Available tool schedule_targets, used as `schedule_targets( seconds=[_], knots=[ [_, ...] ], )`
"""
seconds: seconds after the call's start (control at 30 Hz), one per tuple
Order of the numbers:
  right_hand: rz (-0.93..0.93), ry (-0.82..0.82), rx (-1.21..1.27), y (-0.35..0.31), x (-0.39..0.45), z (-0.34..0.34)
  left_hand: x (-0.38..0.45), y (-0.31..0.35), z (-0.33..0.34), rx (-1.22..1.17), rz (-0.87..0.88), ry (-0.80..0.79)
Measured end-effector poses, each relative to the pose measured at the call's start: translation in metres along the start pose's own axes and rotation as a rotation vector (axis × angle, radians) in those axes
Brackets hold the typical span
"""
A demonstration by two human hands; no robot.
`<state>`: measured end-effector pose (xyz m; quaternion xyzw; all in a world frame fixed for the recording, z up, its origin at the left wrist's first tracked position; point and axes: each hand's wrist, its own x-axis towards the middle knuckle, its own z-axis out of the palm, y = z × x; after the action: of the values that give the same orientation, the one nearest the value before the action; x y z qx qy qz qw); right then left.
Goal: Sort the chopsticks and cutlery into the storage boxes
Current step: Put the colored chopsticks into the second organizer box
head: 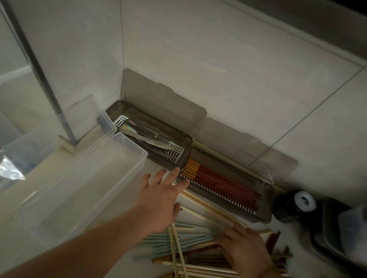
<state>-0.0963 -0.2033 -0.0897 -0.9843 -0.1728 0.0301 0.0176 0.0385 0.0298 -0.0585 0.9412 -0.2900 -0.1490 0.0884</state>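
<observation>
A dim kitchen counter is seen from above, at what is judged to be the middle of the sorting. Against the tiled wall two smoky storage boxes stand side by side with lids propped open: the left box [146, 140] holds metal cutlery [150, 139] on a perforated tray, and the right box [228, 185] holds a neat row of red-and-yellow chopsticks [223, 182]. A loose heap of unsorted chopsticks [203, 275], pale wood mixed with pale green and reddish ones, is spread across the near counter. The left hand [160, 198] is stretched forward with fingers straight and spread wide, nothing held, its fingertips near the gap between the two boxes. The right hand [242, 248] is laid palm-down on the heap, fingers bent over several sticks; whether any are actually pinched cannot be told. Two clear empty bins [87, 183] stand to the left. The next move is judged to call for one colour being gathered, aligned and lifted across to a box.
</observation>
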Motion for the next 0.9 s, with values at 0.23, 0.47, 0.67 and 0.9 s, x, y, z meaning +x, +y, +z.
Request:
schedule_targets(
  seconds=[0.23,0.47,0.67,0.9],
  knots=[
    [0.000,0.085,-0.083,-0.003,-0.009,0.000,0.002,0.002,-0.008,-0.008,-0.003,-0.028],
    [0.203,0.321,-0.130,0.021,-0.028,-0.044,0.005,-0.002,-0.012,-0.012,0.011,-0.045],
    [0.409,0.465,-0.144,0.060,-0.001,-0.059,0.004,-0.002,-0.012,-0.015,0.023,-0.043],
    [0.513,-0.010,0.000,0.072,0.060,-0.049,0.003,-0.004,-0.010,-0.037,0.026,-0.043]
  ],
)
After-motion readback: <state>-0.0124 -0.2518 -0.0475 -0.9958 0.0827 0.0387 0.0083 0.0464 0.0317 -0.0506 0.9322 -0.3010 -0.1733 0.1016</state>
